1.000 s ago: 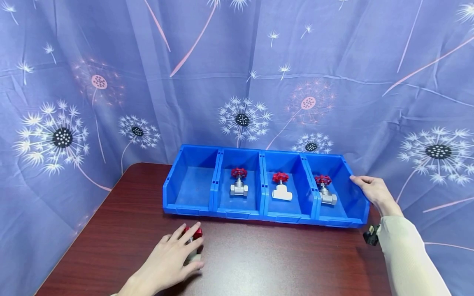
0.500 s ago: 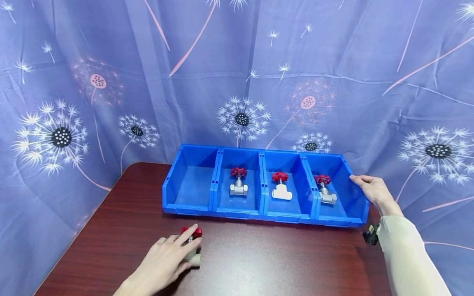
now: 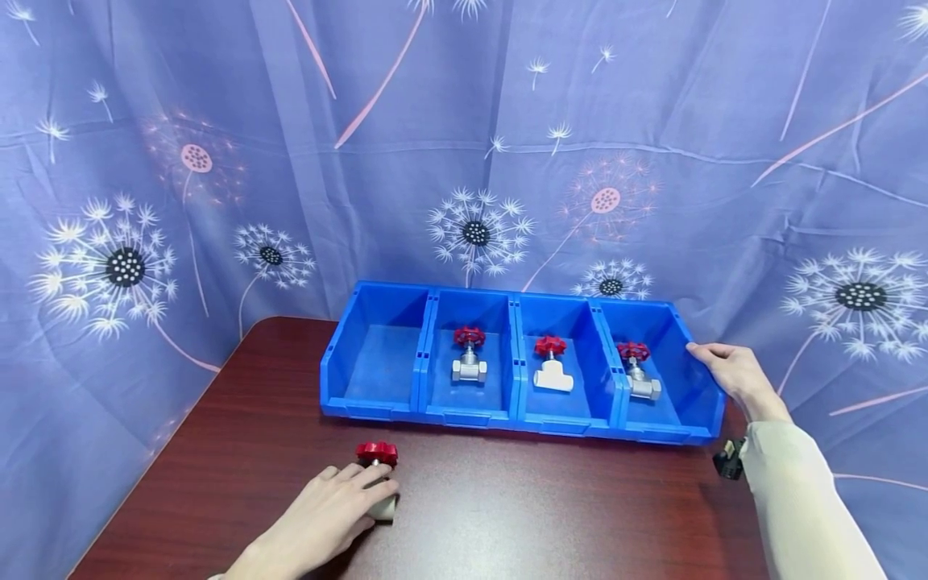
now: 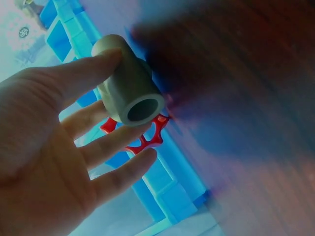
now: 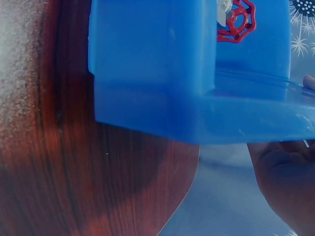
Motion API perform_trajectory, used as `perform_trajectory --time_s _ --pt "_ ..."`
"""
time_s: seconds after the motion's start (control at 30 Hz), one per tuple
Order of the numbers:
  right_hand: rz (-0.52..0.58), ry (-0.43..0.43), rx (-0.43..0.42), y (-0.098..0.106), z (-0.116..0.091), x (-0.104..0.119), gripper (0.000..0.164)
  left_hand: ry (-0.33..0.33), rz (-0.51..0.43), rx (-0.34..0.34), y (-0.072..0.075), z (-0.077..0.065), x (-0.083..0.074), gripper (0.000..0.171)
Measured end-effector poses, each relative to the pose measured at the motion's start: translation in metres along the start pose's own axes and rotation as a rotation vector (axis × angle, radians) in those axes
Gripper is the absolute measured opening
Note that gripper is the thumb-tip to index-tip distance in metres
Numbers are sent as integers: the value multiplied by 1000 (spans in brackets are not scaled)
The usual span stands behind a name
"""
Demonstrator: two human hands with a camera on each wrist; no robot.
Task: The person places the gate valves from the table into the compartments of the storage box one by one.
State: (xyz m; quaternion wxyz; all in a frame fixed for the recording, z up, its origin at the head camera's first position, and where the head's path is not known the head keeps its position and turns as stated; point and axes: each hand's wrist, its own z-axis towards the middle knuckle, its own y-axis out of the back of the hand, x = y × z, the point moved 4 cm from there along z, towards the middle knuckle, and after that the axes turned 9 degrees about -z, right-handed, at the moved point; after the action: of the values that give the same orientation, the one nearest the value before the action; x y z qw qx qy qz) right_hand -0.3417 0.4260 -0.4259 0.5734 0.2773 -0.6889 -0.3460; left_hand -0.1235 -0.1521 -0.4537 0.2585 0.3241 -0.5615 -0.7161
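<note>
My left hand [image 3: 319,511] holds a valve with a red handwheel [image 3: 377,453] and a pale grey tee-shaped body [image 4: 130,83]. In the left wrist view, the thumb presses one side of the body and the fingers reach behind it. My right hand [image 3: 739,379] grips the right side wall of the blue bin row [image 3: 464,420], with fingertips over the rim. Three compartments each hold one red-wheeled valve: a metal valve [image 3: 470,369], a white valve [image 3: 553,375] and another metal valve [image 3: 642,387]. The leftmost compartment [image 3: 384,362] shows a bare floor.
The bins stand at the back of a dark red wood-grain table [image 3: 217,451]. Behind and beside it hangs a blue curtain [image 3: 406,161] with dandelion prints. A small black device [image 3: 728,459] sits at my right wrist.
My left hand's fingers have drawn in from spread over the valve to close around its body, leaving the red handwheel uncovered. My right hand stays on the bin's wall.
</note>
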Motion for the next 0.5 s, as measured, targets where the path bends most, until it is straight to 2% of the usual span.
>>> perform_trajectory --time_s 0.3,0.5 --pt "7 -16 18 0 0 1 85 -1 16 -4 -6 4 3 48" --pt "12 -20 19 -1 -1 0 85 21 1 1 -8 8 2 33"
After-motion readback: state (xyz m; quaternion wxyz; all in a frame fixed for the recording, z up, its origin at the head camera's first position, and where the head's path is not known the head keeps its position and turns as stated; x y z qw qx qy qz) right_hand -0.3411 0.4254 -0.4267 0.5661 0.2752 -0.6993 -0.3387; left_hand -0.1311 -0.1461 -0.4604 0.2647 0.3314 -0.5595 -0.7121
